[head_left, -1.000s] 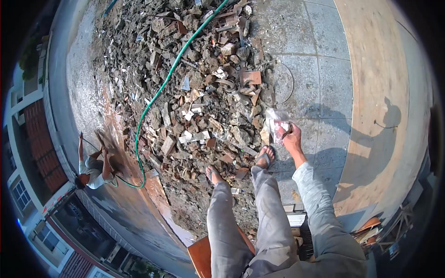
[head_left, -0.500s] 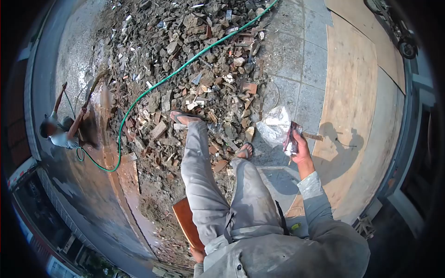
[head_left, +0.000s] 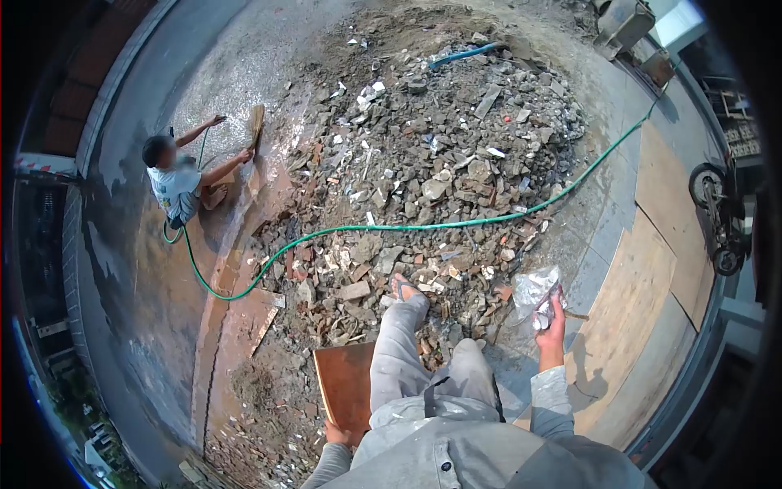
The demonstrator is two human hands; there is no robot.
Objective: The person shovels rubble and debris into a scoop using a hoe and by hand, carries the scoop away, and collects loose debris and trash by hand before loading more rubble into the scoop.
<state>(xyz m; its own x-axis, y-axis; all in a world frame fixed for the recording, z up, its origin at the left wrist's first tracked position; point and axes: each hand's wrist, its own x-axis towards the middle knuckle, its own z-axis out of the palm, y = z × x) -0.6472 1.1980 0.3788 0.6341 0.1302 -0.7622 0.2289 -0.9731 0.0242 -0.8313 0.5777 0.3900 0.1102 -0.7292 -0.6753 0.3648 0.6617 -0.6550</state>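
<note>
My left hand [head_left: 338, 433], low beside my leg, is closed on the near edge of a flat brown board [head_left: 345, 383] with a lighter rim. Out to the right, my right hand [head_left: 552, 332] grips a crumpled, clear-and-silvery plastic bag [head_left: 533, 292]. Dark reddish and white bits show at the bag near my fingers; what they are I cannot make out. A thin brown stick end [head_left: 576, 316] pokes out to the right of that hand. My sandalled foot [head_left: 405, 287] is on broken rubble.
A large rubble heap [head_left: 456, 175] spreads ahead, crossed by a green hose [head_left: 423, 226]. At left, a person [head_left: 175, 183] crouches on wet pavement with a broom [head_left: 256, 134]. Plywood sheets [head_left: 623, 281] lie at right, near a parked motorcycle [head_left: 717, 216].
My view has lifted and shows more of the heap. One foot has moved, and the board shows more of its face. Both hands keep their hold. The person at left has shifted the broom.
</note>
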